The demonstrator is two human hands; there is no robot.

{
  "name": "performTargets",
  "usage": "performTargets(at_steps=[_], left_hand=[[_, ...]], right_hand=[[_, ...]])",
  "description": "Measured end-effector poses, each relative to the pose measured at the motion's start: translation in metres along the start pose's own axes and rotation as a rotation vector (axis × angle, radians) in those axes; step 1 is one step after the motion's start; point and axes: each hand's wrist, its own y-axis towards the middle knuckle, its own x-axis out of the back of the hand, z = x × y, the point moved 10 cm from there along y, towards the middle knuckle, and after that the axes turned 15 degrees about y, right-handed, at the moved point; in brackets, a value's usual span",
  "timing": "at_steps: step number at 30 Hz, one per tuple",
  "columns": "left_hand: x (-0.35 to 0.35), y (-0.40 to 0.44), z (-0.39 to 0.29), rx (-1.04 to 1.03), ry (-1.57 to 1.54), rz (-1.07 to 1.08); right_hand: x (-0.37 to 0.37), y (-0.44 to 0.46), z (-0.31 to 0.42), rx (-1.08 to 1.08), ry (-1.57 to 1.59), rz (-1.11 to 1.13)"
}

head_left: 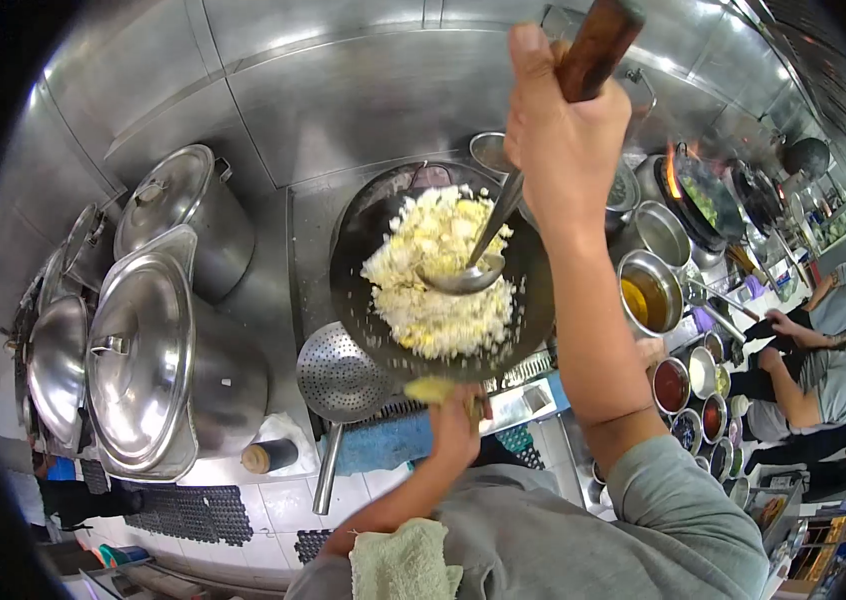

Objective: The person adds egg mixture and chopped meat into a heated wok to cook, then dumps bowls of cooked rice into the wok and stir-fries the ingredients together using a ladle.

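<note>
My right hand (pixel 568 130) is wrapped round the wooden handle of a steel ladle (pixel 465 281), which slants down into the black wok (pixel 533 325). The ladle's bowl rests in white rice mixed with yellow egg (pixel 438 325), and loose grains lie around it on the wok's side. At the wok's near rim my left hand (pixel 455 432) is closed on a yellowish cloth (pixel 428 389). The hand hides most of whatever part of the wok lies under the cloth. A perforated steel strainer (pixel 343 372) lies just left of the wok, its handle pointing toward me.
Large lidded steel pots (pixel 148 350) stand at left, with a small bottle (pixel 270 456) near them. At right are a pot of orange-yellow liquid (pixel 648 290), several seasoning bowls (pixel 670 385) and another wok (pixel 701 200) with flames. Other people (pixel 833 380) stand at far right.
</note>
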Motion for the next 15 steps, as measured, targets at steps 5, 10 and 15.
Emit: performTargets(at_steps=[5, 10, 15], left_hand=[[-0.004, 0.084, -0.014, 0.036, 0.166, 0.12], [0.021, 0.015, 0.042, 0.08, 0.152, 0.053], [-0.011, 0.096, -0.005, 0.028, 0.025, 0.075]], right_hand=[[0.035, -0.057, -0.079, 0.232, -0.163, -0.074], [0.033, 0.017, -0.034, 0.094, -0.024, -0.052], [-0.019, 0.072, 0.04, 0.041, 0.079, 0.02]])
